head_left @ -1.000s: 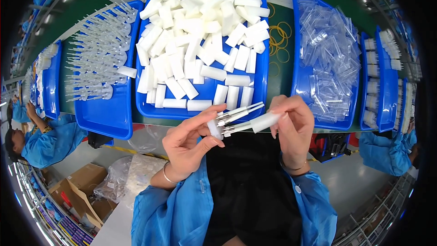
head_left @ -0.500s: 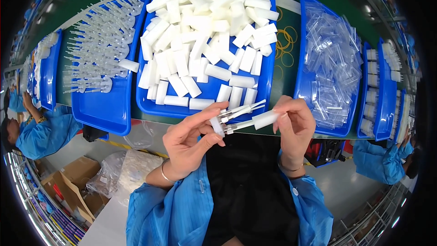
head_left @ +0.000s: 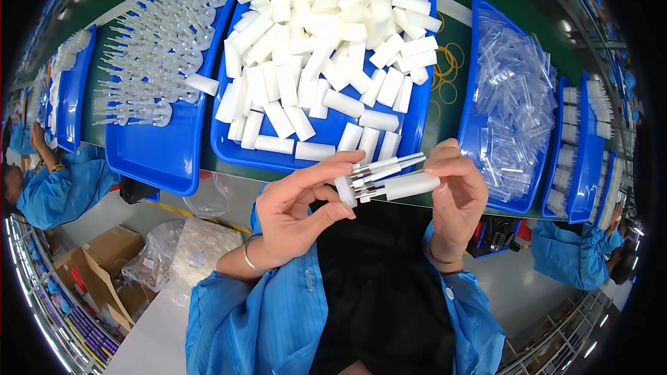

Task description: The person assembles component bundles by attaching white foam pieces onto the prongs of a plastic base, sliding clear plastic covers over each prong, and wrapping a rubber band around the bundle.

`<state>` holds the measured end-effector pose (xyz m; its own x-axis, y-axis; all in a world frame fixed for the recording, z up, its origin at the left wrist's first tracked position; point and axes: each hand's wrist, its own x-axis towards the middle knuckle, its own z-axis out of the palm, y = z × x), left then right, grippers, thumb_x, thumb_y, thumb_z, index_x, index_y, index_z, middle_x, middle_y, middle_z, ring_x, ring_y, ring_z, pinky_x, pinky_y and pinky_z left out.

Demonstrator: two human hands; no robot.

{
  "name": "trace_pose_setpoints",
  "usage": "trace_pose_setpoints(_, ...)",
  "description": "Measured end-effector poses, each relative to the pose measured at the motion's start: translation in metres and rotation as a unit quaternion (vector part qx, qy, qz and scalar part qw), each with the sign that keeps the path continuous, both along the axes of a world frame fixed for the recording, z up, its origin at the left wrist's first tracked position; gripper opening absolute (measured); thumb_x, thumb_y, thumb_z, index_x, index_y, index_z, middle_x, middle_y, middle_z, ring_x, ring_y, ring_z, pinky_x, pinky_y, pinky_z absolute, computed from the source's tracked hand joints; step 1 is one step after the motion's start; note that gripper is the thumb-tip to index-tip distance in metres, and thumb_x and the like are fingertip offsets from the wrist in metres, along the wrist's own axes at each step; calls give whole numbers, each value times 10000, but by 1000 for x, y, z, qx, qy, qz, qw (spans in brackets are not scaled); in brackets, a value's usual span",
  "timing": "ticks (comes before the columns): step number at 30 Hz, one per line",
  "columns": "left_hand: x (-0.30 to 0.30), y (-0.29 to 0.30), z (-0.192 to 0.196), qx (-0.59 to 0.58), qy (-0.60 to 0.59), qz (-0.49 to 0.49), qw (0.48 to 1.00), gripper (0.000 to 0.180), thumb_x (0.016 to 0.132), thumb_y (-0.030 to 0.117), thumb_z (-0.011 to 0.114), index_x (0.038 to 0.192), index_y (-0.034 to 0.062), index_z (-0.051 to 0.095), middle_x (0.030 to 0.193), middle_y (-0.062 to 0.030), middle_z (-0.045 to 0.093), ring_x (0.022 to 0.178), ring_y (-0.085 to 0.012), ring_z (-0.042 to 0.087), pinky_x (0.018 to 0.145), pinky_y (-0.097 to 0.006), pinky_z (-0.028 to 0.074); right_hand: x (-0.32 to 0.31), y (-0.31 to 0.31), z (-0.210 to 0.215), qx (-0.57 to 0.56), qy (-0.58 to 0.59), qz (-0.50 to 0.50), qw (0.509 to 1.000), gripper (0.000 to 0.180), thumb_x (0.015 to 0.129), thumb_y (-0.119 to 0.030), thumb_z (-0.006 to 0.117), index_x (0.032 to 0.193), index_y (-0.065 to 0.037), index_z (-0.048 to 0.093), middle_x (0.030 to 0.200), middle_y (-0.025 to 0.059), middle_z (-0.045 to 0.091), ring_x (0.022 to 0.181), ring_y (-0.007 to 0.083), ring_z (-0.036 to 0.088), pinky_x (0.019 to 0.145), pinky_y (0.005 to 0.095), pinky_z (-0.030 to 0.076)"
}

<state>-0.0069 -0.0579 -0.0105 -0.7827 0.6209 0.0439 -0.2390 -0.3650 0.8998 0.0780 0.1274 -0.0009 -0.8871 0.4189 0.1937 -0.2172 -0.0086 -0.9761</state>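
My left hand [head_left: 299, 212] pinches the round bases of a few white pump stems [head_left: 379, 170] that point to the right. My right hand [head_left: 455, 198] holds a white tube [head_left: 411, 185] fitted over the tip of the lowest stem. Both hands hover over my lap, just in front of the near edge of the middle blue tray [head_left: 326, 156], which is heaped with several white tubes [head_left: 326, 42].
A blue tray [head_left: 156, 160] at the left carries rows of white pump stems. A blue tray [head_left: 479, 104] at the right is filled with clear caps, with yellow rubber bands [head_left: 447, 73] beside it on the green table. Blue-coated people sit at both sides. Cardboard boxes and plastic bags lie lower left.
The view has shifted slightly. My hands keep the same grip, with the white tube staying on the lowest stem.
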Motion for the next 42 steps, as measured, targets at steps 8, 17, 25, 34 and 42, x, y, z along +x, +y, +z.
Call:
trace_pose_setpoints(8, 2, -2, -3, 4, -5, -30, 1000, 377, 733, -90, 650, 1090, -107, 531, 1151, -301, 519, 923, -235, 618, 690, -262, 538, 0, -4, 0, 159, 36, 13, 987, 202, 663, -97, 734, 826, -54, 623, 849, 66, 611, 812, 215, 430, 765, 334, 337)
trace_pose_setpoints(17, -6, -10, -8, 87, -77, -15, 993, 374, 804, -6, 609, 1143, -75, 468, 1185, -330, 467, 944, -271, 607, 663, -314, 557, -8, -3, -6, 224, 47, -79, 970, 335, 639, -119, 712, 943, -48, 592, 914, 61, 583, 828, 258, 445, 772, 352, 345)
trace_pose_setpoints(25, -14, -16, -9, 67, -122, 48, 989, 446, 824, 227, 617, 1149, 15, 397, 1177, -326, 470, 678, -337, 635, 447, -353, 539, -43, -12, -3, 566, -164, -57, 806, 350, 676, -128, 698, 994, -52, 573, 996, 41, 577, 980, 261, 463, 757, 384, 283)
trace_pose_setpoints(34, -15, -13, -9, 101, -128, 12, 987, 427, 837, 52, 566, 1217, -11, 380, 1249, -312, 412, 911, -334, 616, 590, -357, 577, -52, -6, -13, 565, -131, 7, 814, 378, 630, 30, 610, 999, -26, 548, 892, 77, 524, 921, 261, 464, 748, 371, 308)
trace_pose_setpoints(42, -15, -11, -13, 90, -86, 12, 992, 360, 812, 2, 576, 1157, -29, 477, 1269, -318, 393, 1012, -285, 577, 628, -336, 570, -43, -1, 1, 507, -118, -5, 854, 537, 615, 85, 547, 1142, -13, 558, 798, 66, 490, 823, 230, 463, 700, 330, 317)
